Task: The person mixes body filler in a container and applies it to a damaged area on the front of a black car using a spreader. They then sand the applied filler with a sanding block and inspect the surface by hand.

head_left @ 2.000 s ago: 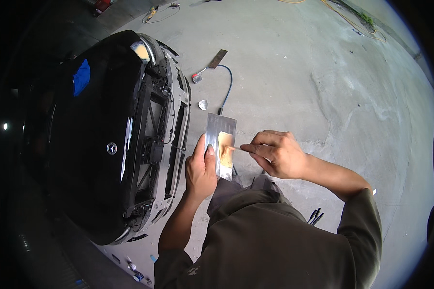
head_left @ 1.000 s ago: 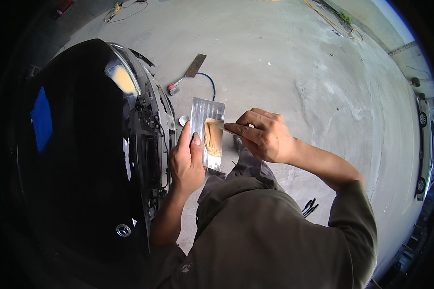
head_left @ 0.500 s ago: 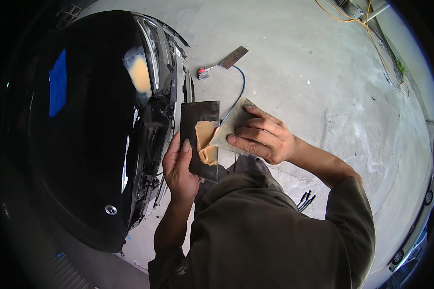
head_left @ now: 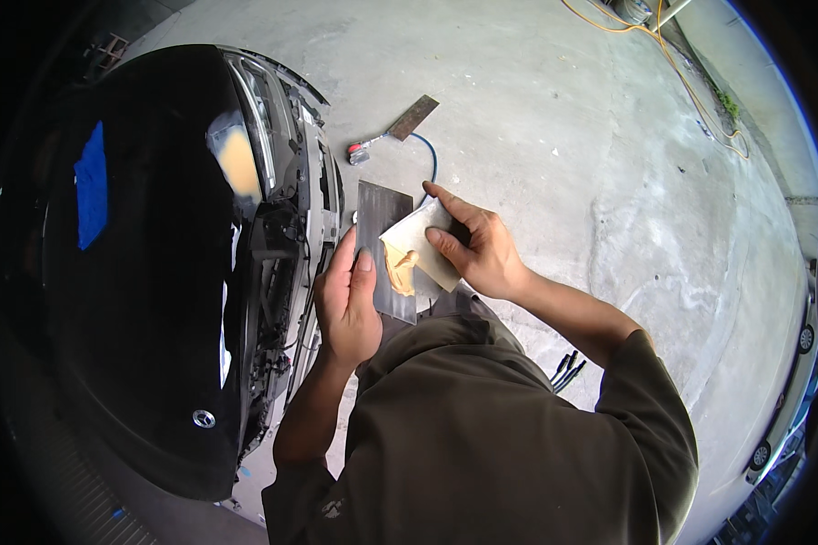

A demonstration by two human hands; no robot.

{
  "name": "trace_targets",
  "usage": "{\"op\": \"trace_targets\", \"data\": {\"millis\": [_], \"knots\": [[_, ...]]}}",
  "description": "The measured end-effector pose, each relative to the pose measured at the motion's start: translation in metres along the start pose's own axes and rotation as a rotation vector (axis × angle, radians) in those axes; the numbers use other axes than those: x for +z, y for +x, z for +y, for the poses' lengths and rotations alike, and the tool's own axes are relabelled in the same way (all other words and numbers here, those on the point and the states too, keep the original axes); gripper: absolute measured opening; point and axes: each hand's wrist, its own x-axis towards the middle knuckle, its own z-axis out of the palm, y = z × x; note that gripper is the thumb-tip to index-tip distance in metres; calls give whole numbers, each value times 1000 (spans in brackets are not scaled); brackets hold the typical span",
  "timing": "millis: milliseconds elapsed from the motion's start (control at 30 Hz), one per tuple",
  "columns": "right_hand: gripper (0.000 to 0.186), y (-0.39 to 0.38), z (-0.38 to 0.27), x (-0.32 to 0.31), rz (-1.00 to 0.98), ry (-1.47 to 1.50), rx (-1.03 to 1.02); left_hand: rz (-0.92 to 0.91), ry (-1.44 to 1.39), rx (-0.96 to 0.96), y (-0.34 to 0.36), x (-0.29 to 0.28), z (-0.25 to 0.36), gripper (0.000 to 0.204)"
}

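Note:
My left hand [head_left: 349,300] grips a dark metal plate [head_left: 375,209] by its left side, thumb lying on its face. My right hand [head_left: 473,245] holds a wide, thin, pale metal spreader [head_left: 416,222] pinched between thumb and fingers, its edge on the plate. Soft tan putty [head_left: 400,272] sits between the plate and the spreader, folded in a thick lump. Left of my hands stands a black car body [head_left: 136,309] with its end trim off, a tan filler patch [head_left: 238,163] near its far corner.
Blue tape or sheet [head_left: 91,186] lies on the car's panel. On the concrete floor [head_left: 536,136] are a rusty plate [head_left: 413,117], a red-and-silver tool [head_left: 358,153] with blue hose, and black hoses [head_left: 565,372]. An orange hose [head_left: 700,100] runs by the wall; a parked car [head_left: 786,400] stands far right.
My right hand has turned the spreader over and drawn it across the plate, and the putty's shape has changed. The view has shifted, and both hands still hold their tools.

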Motion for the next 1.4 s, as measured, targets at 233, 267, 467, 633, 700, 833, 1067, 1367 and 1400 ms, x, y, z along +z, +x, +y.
{"op": "trace_targets", "data": {"millis": [233,267,467,633,700,833,1067,1367,1400], "knots": [[42,-30,-22,-1,-170,119,-14,100,-165,-84,13,-14,-7,45],[38,-32,-24,-1,-162,156,-17,156,-273,-79,13,-16,-5,44],[55,-23,-16,0,81,-428,-860,56,-480,-173,-3,-15,12,38],[56,-15,-15,-22,-38,-505,-793,93,-377,-74,-10,-31,16,42],[55,-12,-19,-25,-8,-360,-718,53,-200,25,-8,-32,10,43],[49,-8,-30,-17,-222,-439,-796,119,142,123,-5,-27,0,43],[56,1,-30,-14,-130,-454,-798,84,-60,74,-5,-30,3,44],[56,8,-28,-14,-222,-333,-817,185,197,84,3,-27,-2,46],[56,7,-28,-14,-229,-298,-897,258,167,25,3,-26,-1,46]]}}
